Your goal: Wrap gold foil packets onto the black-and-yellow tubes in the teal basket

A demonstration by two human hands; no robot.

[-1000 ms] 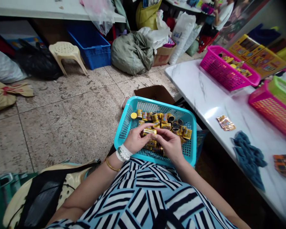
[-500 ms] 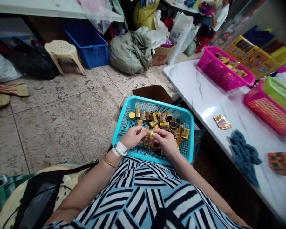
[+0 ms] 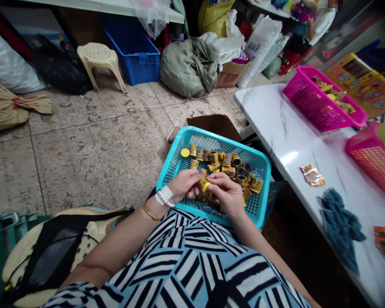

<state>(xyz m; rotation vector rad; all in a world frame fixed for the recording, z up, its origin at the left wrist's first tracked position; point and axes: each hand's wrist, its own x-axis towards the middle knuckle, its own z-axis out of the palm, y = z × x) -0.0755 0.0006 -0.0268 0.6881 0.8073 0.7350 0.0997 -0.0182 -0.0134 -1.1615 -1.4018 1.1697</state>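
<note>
A turquoise plastic basket [image 3: 267, 184] rests on my lap, holding several small yellow printed cylinders [image 3: 214, 158], some with dark open ends. Over its near half, my left hand [image 3: 183, 185] pinches one small yellow cylinder [image 3: 205, 186], its plain yellow end tilted toward my body. The fingertips of my right hand [image 3: 229, 194] close on the yellow end of that same cylinder, from the right. My fingers cover part of its printed side. A flat yellow disc [image 3: 185, 152] lies in the basket's far left corner.
To the right stands a marble-patterned table [image 3: 271, 111] with pink baskets [image 3: 321, 102], printed wrappers [image 3: 312, 175] and a blue cloth [image 3: 340, 218]. Beyond my basket is an open cardboard box [image 3: 216, 124]. A stool [image 3: 101, 57], blue crate [image 3: 141, 64] and sacks [image 3: 186, 68] stand farther off; a person sits at the back.
The cylinder has turned from lying crosswise to tilting, with its yellow end now toward me. My right fingers have shifted to that end. The camera view has swung slightly.
</note>
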